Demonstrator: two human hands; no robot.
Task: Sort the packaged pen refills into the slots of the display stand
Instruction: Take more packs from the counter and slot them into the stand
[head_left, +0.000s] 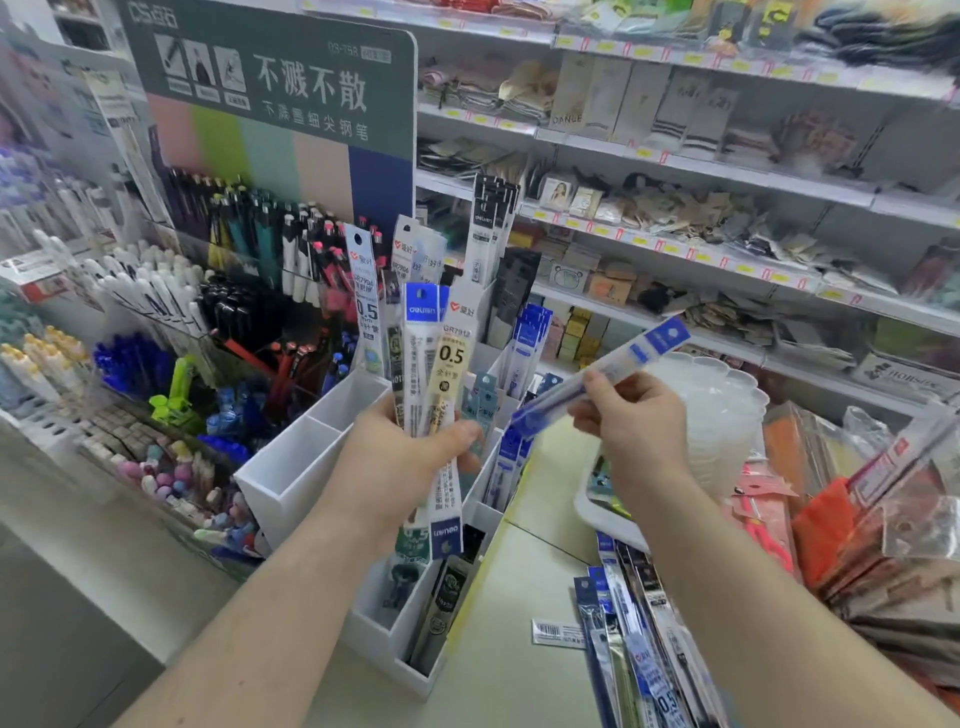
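My left hand (410, 462) grips a fanned bunch of packaged pen refills (436, 364), held upright over the white display stand (291, 483). My right hand (639, 421) pinches a single blue-and-white refill pack (608, 371), tilted with its blue header up to the right. The stand's left slots show bare white walls. Its right and front slots hold blue refill packs (530, 338) and dark ones (441, 608). Tall black-headed packs (491, 228) stand in a rear slot. A loose pile of refill packs (639, 639) lies on the counter below my right arm.
Pen displays (249, 249) and a green sign (270, 83) stand behind the stand at left. A stack of clear plastic plates (722, 415) sits on a white tray right of my right hand. Shop shelves (727, 171) fill the back. Bagged goods (883, 519) crowd the right.
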